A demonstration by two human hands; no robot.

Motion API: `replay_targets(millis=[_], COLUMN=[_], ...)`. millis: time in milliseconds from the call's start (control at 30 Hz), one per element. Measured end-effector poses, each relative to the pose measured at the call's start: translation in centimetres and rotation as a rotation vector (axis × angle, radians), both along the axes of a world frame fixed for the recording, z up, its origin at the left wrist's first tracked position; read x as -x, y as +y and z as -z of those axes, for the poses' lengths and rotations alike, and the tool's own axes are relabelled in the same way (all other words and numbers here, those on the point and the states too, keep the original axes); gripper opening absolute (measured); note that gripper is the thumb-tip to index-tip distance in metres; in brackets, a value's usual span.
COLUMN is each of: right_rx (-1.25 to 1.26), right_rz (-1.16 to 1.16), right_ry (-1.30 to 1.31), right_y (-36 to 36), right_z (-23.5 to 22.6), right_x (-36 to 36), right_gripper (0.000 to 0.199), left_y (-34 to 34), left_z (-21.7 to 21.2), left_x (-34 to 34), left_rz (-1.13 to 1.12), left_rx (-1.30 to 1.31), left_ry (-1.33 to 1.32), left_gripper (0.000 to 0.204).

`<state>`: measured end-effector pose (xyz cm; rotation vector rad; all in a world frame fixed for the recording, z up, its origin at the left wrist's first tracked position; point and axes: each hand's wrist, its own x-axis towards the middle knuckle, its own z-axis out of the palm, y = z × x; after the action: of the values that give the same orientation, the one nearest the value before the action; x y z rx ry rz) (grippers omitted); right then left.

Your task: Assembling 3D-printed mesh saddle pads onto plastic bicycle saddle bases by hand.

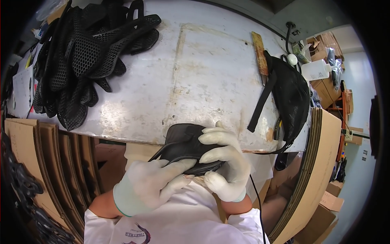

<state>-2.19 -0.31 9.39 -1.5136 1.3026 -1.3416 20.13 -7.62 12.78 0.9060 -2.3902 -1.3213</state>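
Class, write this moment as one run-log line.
left hand: gloved, holding black piece | right hand: gloved, holding same | black piece: by near edge of table | mesh pile: on table, left

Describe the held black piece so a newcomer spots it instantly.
Start at the pale worktable, middle of its near edge. There, the gloved left hand and right hand hold the black piece. Unlike the honeycomb-patterned black parts piled left, it looks smooth.

Head-worn fisheye — wide, facing down, near hands point(148, 185)
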Motion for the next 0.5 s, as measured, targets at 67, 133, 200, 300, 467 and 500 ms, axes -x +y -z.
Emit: replay_targets(millis=[67,133,200,300,467,500], right_rx=[-0.006,-0.022,-0.039,-0.031,-0.051,-0.048], right_rz=[0.035,0.061,0.088,0.094,-0.056,-0.058], right_ry=[-0.076,-0.069,-0.061,-0.151,-0.114,-0.116], right_y=[0.0,0.0,0.1,0.3,-0.8,-1.0], right_z=[0.2,-0.2,-0.2,0.2,-0.3,-0.1], right_x=[-0.5,-0.8,-1.1,-1.2,0.2,0.4], right_gripper=[0.03,0.028,0.026,0.022,0.022,0.022], left_y=[0.2,0.2,0.2,0.3,-0.4,-0.6], left_z=[0.6,0.8,0.5,0.1,0.6,0.6], left_x=[-0.1,0.0,0.1,0.3,-0.3,-0.4], left_rz=[-0.012,-0.022,-0.016,0.0,-0.022,-0.038], left_rx=[0.014,0.026,0.029,0.03,-0.045,-0.063], left_ry=[0.028,0.057,0.022,-0.018,0.046,0.069], left_gripper=[0.034,0.036,0.035,0.035,0.037,0.039])
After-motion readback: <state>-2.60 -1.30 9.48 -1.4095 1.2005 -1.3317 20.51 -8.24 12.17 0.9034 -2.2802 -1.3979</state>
